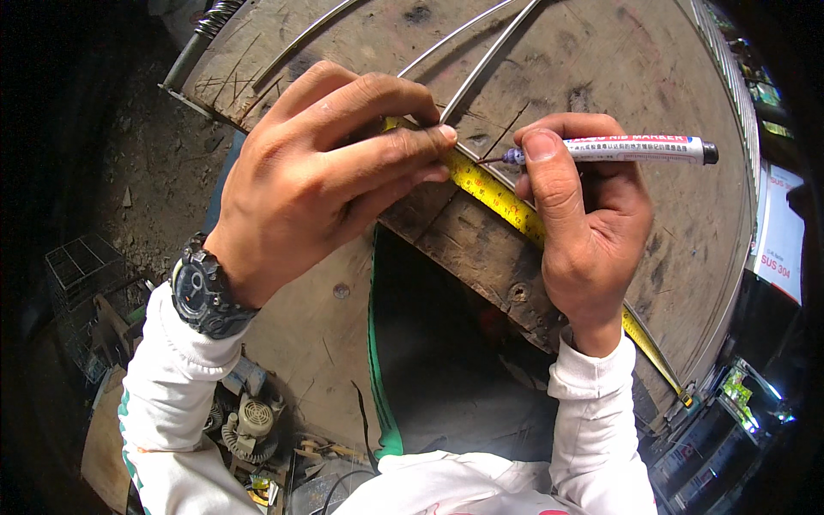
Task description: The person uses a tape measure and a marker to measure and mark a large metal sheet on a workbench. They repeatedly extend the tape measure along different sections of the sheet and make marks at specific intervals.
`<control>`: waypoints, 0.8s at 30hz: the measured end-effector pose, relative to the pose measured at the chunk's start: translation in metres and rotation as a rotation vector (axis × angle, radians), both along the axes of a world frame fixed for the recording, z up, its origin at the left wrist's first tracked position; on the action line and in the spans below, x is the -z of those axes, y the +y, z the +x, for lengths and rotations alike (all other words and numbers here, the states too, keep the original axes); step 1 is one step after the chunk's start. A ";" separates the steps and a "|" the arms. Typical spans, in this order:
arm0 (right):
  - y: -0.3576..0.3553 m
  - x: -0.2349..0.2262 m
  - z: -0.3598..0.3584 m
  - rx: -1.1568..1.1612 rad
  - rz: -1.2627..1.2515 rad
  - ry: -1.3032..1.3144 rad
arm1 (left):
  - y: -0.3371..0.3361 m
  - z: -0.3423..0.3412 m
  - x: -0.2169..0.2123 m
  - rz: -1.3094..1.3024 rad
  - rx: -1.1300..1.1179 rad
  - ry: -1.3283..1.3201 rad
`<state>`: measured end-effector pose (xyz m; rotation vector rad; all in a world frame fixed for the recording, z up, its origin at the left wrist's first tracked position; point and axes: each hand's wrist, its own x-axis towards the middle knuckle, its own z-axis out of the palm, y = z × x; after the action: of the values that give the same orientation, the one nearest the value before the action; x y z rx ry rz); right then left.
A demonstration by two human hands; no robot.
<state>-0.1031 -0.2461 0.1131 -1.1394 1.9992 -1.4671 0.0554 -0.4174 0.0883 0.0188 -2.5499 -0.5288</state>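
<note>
My left hand (322, 163), with a black watch (206, 287) on its wrist, pinches a yellow tape measure (496, 196) against a thin metal rod (491, 169) on the worn wooden tabletop (618, 77). Between the fingers of my right hand (592, 227) is a white marker pen (644, 150) with a black end. Its tip points left and meets, or nearly meets, the rod beside the tape. Part of the tape passes behind my right hand and comes out past the wrist, where its hooked end (685, 399) lies near the table's right edge.
Another straight metal rod (493, 64) angles away beyond my fingers, and thin bent rods (309, 36) lie farther back. Coiled wire (219, 17) sits at the far left corner. Below left stand a motor-like machine (255, 418) and a wire cage (86, 262). Dark cloth (455, 343) covers my lap.
</note>
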 end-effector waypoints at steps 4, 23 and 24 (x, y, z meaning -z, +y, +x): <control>0.000 0.000 0.001 0.011 -0.009 -0.011 | 0.000 0.000 0.000 -0.002 0.005 -0.003; 0.010 -0.011 -0.010 0.068 -0.081 -0.126 | -0.001 -0.001 0.000 0.012 0.018 -0.012; 0.011 -0.014 -0.010 0.115 -0.109 -0.153 | -0.001 -0.001 -0.001 0.010 0.016 -0.012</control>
<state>-0.1135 -0.2355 0.1272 -0.9367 1.9276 -1.6860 0.0546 -0.4184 0.0893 0.0056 -2.5613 -0.5497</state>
